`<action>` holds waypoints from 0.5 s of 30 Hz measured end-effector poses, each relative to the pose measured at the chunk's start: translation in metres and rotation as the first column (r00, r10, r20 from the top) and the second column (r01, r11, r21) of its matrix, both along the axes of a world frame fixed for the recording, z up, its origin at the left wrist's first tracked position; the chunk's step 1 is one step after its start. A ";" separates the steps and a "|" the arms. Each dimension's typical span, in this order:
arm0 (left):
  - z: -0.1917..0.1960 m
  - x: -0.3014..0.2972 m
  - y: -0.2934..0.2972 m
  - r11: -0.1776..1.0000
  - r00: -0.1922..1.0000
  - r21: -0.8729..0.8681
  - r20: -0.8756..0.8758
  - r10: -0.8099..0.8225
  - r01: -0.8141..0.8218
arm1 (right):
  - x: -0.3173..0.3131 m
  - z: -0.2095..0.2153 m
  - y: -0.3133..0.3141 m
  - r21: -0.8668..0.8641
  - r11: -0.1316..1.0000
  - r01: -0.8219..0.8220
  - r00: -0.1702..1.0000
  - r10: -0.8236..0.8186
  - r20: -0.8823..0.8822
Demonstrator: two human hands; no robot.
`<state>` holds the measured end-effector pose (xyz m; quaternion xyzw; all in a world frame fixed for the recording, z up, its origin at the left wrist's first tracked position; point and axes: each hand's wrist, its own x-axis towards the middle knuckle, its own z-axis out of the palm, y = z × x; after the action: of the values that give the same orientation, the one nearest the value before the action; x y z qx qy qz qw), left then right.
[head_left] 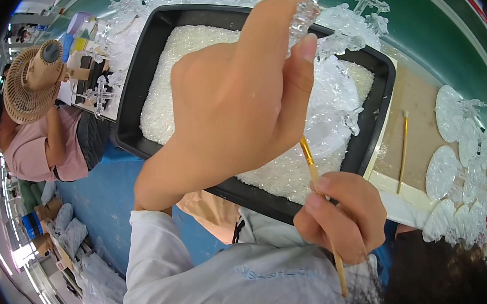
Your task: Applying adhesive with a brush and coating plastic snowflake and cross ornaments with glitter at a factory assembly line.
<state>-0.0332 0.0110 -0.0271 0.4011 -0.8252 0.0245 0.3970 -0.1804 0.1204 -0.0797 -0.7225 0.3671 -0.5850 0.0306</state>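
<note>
One brush has its tip hidden behind the left hand.

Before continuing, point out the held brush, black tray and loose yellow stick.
Held brush point(308, 154): head view, on its golden ferrule.
Black tray point(143, 76): head view, on its left wall.
Loose yellow stick point(403, 154): head view, mid-shaft.

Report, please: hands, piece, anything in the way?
Left hand: pinching clear ornament over black tray. Right hand: holding slim brush. Left hand hides brush tip.
</note>
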 end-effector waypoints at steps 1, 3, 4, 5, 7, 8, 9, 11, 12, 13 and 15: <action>0.000 0.000 0.001 1.000 1.000 0.007 0.024 0.013 -0.013 | -0.003 0.001 0.001 0.002 1.000 0.005 1.000 -0.005 -0.004; 0.001 0.002 0.002 1.000 1.000 0.017 0.009 0.013 -0.013 | -0.008 0.004 0.003 -0.005 0.996 -0.086 0.996 0.086 -0.029; 0.001 0.003 0.002 1.000 1.000 0.027 -0.003 0.016 -0.016 | -0.010 0.001 0.005 -0.004 0.996 -0.084 0.996 0.084 -0.031; 0.006 -0.001 0.005 1.000 1.000 0.027 -0.006 0.011 -0.011 | -0.011 -0.003 0.007 -0.044 0.996 -0.076 0.997 0.076 0.000; 0.019 -0.010 0.013 0.985 0.992 0.128 0.054 0.113 -0.119 | -0.013 -0.006 0.008 -0.083 0.995 -0.063 0.997 0.066 0.030; 0.016 -0.009 0.011 0.985 0.993 0.129 0.052 0.110 -0.116 | -0.012 -0.008 0.006 -0.077 0.994 -0.074 0.997 0.075 0.014; 0.010 -0.007 0.008 0.989 0.996 0.121 0.013 0.088 -0.089 | -0.012 -0.009 0.004 -0.069 0.994 -0.085 0.996 0.085 -0.001; 0.000 0.000 0.002 0.995 0.997 0.094 -0.061 0.043 -0.037 | -0.012 -0.007 0.005 -0.091 0.992 -0.083 0.996 0.084 0.001; -0.002 0.003 0.000 0.997 0.995 0.076 -0.095 0.019 -0.012 | -0.012 -0.005 0.005 -0.115 0.990 -0.084 0.996 0.085 0.004; -0.001 0.004 0.000 0.998 0.992 0.056 -0.128 -0.005 0.013 | -0.010 -0.004 0.005 -0.121 0.989 -0.081 0.997 0.082 0.007; -0.004 0.004 -0.003 0.998 0.990 0.066 -0.143 -0.007 0.016 | -0.007 -0.006 0.002 -0.087 0.994 -0.058 0.998 0.059 0.000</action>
<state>-0.0294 0.0078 -0.0307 0.4101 -0.7974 -0.0340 0.4414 -0.1874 0.1220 -0.0855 -0.7329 0.3199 -0.6002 0.0166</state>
